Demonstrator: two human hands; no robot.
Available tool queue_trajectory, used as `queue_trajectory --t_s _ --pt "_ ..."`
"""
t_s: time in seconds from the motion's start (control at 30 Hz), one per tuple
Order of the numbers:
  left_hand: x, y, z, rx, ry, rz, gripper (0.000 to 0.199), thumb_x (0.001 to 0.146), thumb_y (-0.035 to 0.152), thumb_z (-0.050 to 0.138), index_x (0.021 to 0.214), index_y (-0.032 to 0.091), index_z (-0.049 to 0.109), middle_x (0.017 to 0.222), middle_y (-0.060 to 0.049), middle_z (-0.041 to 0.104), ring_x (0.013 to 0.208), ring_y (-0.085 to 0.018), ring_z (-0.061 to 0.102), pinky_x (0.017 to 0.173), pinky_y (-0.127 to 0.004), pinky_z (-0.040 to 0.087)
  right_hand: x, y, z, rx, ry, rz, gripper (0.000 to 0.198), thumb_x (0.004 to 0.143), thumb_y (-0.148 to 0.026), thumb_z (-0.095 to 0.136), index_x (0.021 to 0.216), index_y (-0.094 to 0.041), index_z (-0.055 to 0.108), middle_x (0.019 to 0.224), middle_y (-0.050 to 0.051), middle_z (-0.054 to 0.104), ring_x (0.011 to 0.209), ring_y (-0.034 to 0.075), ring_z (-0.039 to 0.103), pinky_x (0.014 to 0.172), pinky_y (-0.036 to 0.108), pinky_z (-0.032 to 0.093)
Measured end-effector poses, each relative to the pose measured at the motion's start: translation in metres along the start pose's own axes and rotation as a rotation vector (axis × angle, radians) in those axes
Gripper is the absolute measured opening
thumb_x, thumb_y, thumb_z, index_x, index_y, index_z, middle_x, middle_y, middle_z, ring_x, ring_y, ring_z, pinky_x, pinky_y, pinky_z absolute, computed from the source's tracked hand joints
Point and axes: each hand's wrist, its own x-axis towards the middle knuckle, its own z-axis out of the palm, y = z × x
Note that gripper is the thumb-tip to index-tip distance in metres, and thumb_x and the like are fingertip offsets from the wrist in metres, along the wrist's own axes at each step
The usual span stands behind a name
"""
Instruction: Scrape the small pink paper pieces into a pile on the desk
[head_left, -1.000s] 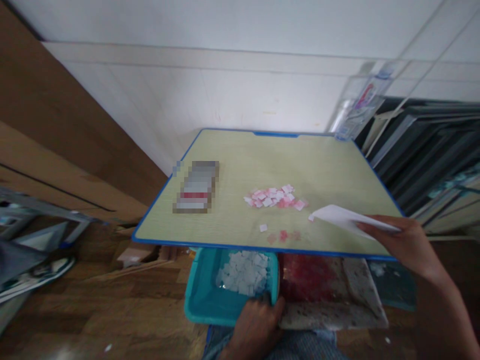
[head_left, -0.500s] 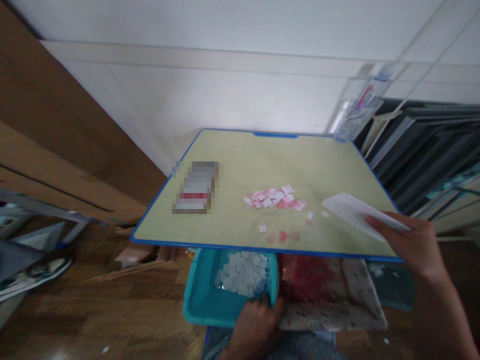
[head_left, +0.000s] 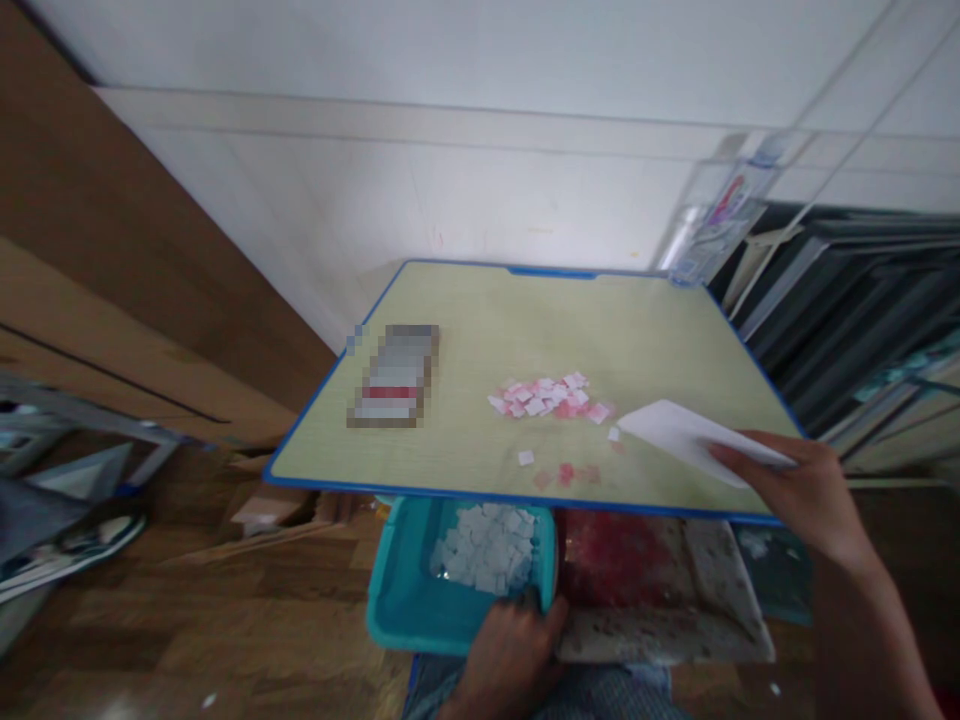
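Note:
My right hand [head_left: 806, 490] pinches a flat white sheet, maybe paper or thin plastic [head_left: 690, 440], just above the right part of a table [head_left: 465, 310]. The sheet's far corner points left, beside a small white square [head_left: 613, 434]. A pile of pink and white small squares [head_left: 544, 395] lies left of it, and one more white square [head_left: 526, 457] sits nearer the front edge. Below the table, my left hand [head_left: 517, 640] is closed over the near right rim of a teal basin [head_left: 420, 620], which contains many white squares [head_left: 491, 545].
A pixelated flat object [head_left: 396, 375] lies on the table's left side. At the back right corner stands a clear bottle [head_left: 720, 220]. A red-stained tray [head_left: 660, 635] adjoins the basin below. Dark panels [head_left: 862, 280] lean at right; a cardboard box [head_left: 277, 505] is on the floor.
My right hand has moved left with the white sheet, which now covers the spot where a second loose square lay. My left hand stays on the basin rim.

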Motion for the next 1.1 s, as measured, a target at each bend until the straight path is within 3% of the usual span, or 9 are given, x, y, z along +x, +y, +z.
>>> queue_trajectory --t_s 0.13,0.3,0.63,0.83,0.97,1.1 --pt "0.0 0.0 0.0 -0.008 0.028 0.004 0.028 0.075 0.032 0.053 0.1 0.02 0.049 0.085 -0.009 0.057 0.072 -0.026 0.055 0.06 -0.035 0.042 -0.001 0.004 0.001 -0.009 -0.064 -0.016 0.027 0.064 -0.04 0.062 0.074 -0.016 0.069 0.069 0.003 0.069 0.062 0.02 0.063 0.052 0.026 0.048" --pt "0.0 0.0 -0.003 -0.015 0.001 0.003 0.027 0.073 0.028 0.053 0.098 0.019 0.049 0.084 -0.009 0.056 0.073 -0.025 0.054 0.062 -0.034 0.042 0.0 0.009 0.002 -0.028 0.047 -0.007 0.029 0.065 -0.041 0.061 0.076 -0.015 0.069 0.068 0.004 0.069 0.06 0.02 0.063 0.048 0.025 0.048" --pt "0.0 -0.001 0.001 -0.022 -0.023 -0.006 0.031 0.074 0.029 0.054 0.103 0.02 0.047 0.088 -0.009 0.055 0.077 -0.025 0.054 0.064 -0.035 0.041 0.003 -0.007 0.004 -0.014 -0.241 -0.148 0.022 0.069 -0.038 0.059 0.078 -0.02 0.069 0.076 0.003 0.07 0.065 0.02 0.064 0.056 0.025 0.05" --pt "0.0 0.0 -0.001 -0.025 -0.003 0.002 0.028 0.076 0.031 0.051 0.101 0.02 0.047 0.088 -0.01 0.055 0.075 -0.026 0.054 0.063 -0.035 0.042 0.011 -0.02 0.015 -0.005 -0.114 -0.179 0.022 0.071 -0.037 0.057 0.079 -0.018 0.068 0.076 0.003 0.07 0.065 0.019 0.064 0.054 0.024 0.049" --pt "0.0 0.0 -0.001 -0.026 -0.001 0.001 0.026 0.075 0.029 0.051 0.1 0.019 0.047 0.087 -0.01 0.055 0.074 -0.025 0.054 0.062 -0.035 0.042 0.023 -0.036 0.023 -0.034 -0.2 -0.293 0.023 0.075 -0.034 0.054 0.083 -0.018 0.068 0.083 0.004 0.07 0.071 0.02 0.064 0.062 0.026 0.049" --pt "-0.001 0.0 0.0 -0.014 0.004 0.013 0.026 0.076 0.029 0.051 0.1 0.02 0.047 0.086 -0.009 0.055 0.074 -0.025 0.054 0.061 -0.034 0.043 0.029 -0.047 0.023 -0.07 -0.267 -0.357 0.022 0.075 -0.034 0.053 0.083 -0.021 0.069 0.079 0.002 0.07 0.065 0.019 0.064 0.055 0.024 0.048"
